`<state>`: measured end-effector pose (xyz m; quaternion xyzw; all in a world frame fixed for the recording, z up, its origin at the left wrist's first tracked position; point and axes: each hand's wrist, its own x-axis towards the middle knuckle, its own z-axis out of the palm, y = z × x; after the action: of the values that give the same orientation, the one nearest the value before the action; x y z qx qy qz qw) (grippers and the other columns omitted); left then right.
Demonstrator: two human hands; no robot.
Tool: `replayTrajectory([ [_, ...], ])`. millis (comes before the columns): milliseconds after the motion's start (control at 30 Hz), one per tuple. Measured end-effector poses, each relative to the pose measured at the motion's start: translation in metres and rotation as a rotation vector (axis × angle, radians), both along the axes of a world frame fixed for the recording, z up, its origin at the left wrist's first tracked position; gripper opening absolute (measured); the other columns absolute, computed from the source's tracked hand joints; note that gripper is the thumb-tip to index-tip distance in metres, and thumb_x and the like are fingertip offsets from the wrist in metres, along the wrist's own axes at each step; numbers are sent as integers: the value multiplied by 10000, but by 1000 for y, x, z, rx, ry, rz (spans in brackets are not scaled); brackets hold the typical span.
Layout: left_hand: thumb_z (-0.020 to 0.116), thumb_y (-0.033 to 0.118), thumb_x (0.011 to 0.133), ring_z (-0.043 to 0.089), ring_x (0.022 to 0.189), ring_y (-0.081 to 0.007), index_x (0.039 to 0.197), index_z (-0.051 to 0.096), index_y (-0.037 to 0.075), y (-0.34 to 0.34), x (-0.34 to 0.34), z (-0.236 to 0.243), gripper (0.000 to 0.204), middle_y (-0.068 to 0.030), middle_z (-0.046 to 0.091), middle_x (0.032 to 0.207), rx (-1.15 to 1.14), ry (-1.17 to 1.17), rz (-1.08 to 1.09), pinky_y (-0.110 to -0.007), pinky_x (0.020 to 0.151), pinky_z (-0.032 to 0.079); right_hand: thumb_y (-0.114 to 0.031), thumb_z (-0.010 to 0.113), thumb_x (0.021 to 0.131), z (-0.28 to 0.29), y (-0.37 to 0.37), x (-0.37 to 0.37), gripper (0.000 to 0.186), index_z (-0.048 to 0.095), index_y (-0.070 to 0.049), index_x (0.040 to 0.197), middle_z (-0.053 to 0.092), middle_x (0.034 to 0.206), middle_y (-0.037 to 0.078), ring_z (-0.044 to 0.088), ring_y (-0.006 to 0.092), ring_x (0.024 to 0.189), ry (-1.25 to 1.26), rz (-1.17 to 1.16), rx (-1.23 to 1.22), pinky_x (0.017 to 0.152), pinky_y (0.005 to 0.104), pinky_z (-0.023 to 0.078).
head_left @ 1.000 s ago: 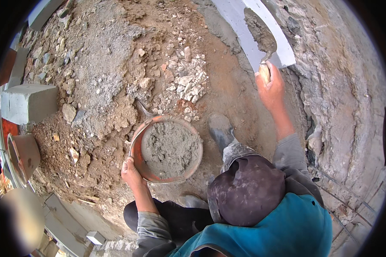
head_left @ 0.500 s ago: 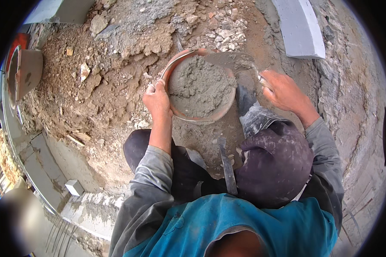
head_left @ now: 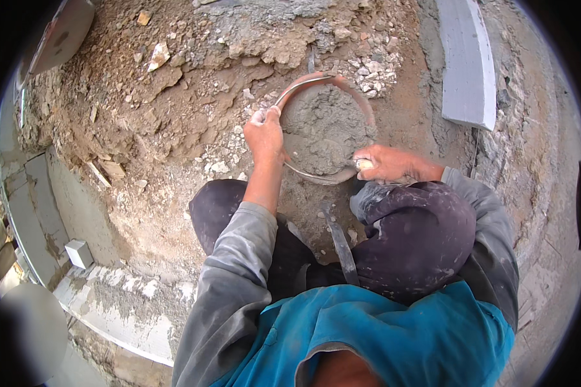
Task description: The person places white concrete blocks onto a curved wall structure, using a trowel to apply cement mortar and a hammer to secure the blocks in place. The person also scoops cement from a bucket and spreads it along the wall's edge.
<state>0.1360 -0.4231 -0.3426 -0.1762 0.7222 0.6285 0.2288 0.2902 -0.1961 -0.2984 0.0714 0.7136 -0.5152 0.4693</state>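
Note:
A round terracotta-coloured bucket [head_left: 363, 103] stands on the ground in front of my knees, with grey wet mortar [head_left: 323, 122] inside it. My left hand [head_left: 265, 137] is closed at its left rim, around the metal bail handle [head_left: 297, 88] that runs along the edge. At the near right rim, my right hand [head_left: 390, 163] is wrapped around the pale handle of a trowel [head_left: 364, 164]. The blade is not clearly visible; it seems to be down at the mortar or the rim.
A long light-grey block [head_left: 466, 71] lies at the upper right. Another bucket [head_left: 64, 35] is at the far upper left. White stones [head_left: 376, 72] lie beyond my bucket, and a small white block [head_left: 79, 254] sits at the lower left. Rubble covers the uneven ground.
My right hand has brought the trowel from beyond the bucket's right side in to its near right rim. The left hand keeps its hold. The whole view has shifted a little.

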Motion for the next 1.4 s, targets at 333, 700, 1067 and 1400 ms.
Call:
replayTrajectory([
  [333, 597, 186, 927, 605, 814, -182, 1017, 623, -54, -17, -9, 3, 258, -97, 641, 951, 77, -37, 37, -316, 744, 494, -206, 679, 820, 31, 64, 51, 329, 623, 26, 1047, 627, 793, 86, 577, 119, 620, 201, -719, -208, 596, 273, 466],
  [700, 570, 192, 944, 577, 796, -182, 975, 618, -9, -9, -9, 18, 209, -87, 619, 915, -15, -48, 16, -327, 726, 493, -234, 582, 910, -68, 154, 113, 246, 559, -17, 1023, 586, 724, 73, 589, 148, 560, 19, -1232, 314, 495, 323, 495],
  [1067, 582, 198, 951, 564, 783, -168, 920, 615, 11, -18, -8, 4, 192, -61, 608, 895, 7, 4, 38, -327, 720, 488, -220, 593, 899, -97, 171, 108, 302, 555, 24, 1072, 645, 1013, 273, 614, 449, 975, 294, -851, 1211, 822, 519, 481],
  [1400, 582, 191, 947, 548, 788, -149, 867, 607, 26, -15, -6, 6, 185, -38, 595, 871, 30, 14, 9, -316, 720, 479, -247, 568, 921, -111, 250, 15, 349, 558, 54, 1099, 642, 1061, 288, 604, 442, 1045, 198, -980, 1240, 882, 497, 484],
])
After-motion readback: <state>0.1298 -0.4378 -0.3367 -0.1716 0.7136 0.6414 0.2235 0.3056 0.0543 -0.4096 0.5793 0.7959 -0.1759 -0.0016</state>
